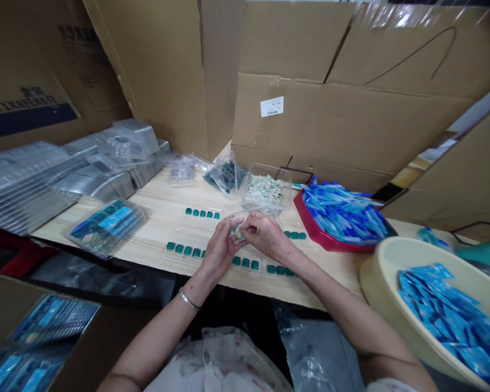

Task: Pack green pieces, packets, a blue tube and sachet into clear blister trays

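Observation:
My left hand (220, 247) and my right hand (265, 235) meet over the middle of the wooden table (163, 209), fingers pinched together on a small pale piece (237, 231) between them. Under and around them lie clear blister trays (185, 250) with rows of small green squares (202, 213). More green squares (280, 269) sit just below my right wrist. A clear tub of small pale pieces (266, 189) stands right behind my hands.
A red tray (330, 239) heaped with blue packets sits at right, and a beige basin (375, 283) with blue packets is nearer. Stacks of clear blister packs (44, 179) fill the left. A filled pack (108, 223) lies front left. Cardboard boxes (343, 125) wall the back.

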### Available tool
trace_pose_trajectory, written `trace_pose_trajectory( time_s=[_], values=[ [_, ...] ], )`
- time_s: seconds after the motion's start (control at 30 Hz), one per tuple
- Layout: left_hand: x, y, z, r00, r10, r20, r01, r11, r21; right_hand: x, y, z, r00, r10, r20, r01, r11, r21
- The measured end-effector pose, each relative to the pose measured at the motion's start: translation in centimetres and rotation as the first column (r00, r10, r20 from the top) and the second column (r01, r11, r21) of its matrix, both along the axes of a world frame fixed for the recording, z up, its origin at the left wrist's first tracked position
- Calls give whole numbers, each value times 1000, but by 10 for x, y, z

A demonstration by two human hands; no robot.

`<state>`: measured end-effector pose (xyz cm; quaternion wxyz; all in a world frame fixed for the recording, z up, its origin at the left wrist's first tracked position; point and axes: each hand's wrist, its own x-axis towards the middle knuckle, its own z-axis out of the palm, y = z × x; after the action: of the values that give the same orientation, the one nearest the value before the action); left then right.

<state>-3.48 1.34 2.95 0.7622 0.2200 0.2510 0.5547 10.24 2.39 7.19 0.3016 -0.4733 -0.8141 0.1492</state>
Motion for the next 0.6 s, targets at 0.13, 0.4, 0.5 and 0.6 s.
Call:
trace_pose_trajectory(
  time_s=[0.13, 0.4, 0.5, 0.6],
  values=[
    [0, 1, 0, 1000, 4, 16, -4, 1000, -7, 1, 0, -1, 1000, -21, -20, 21, 1000, -9],
    [0, 1, 4, 999, -51, -6, 50, 997, -65, -1, -3, -3, 993, 58, 98, -58, 998, -6],
    [-1, 4, 3, 999, -40, -9, 39, 997, -68, -1, -1, 0, 987, 95, 127, -96, 995, 5],
    [-4, 7, 3, 998, -69, -10, 69, 996, -58, 4, 5, 6, 979, 178, 94, -177, 984, -26]
  ],
)
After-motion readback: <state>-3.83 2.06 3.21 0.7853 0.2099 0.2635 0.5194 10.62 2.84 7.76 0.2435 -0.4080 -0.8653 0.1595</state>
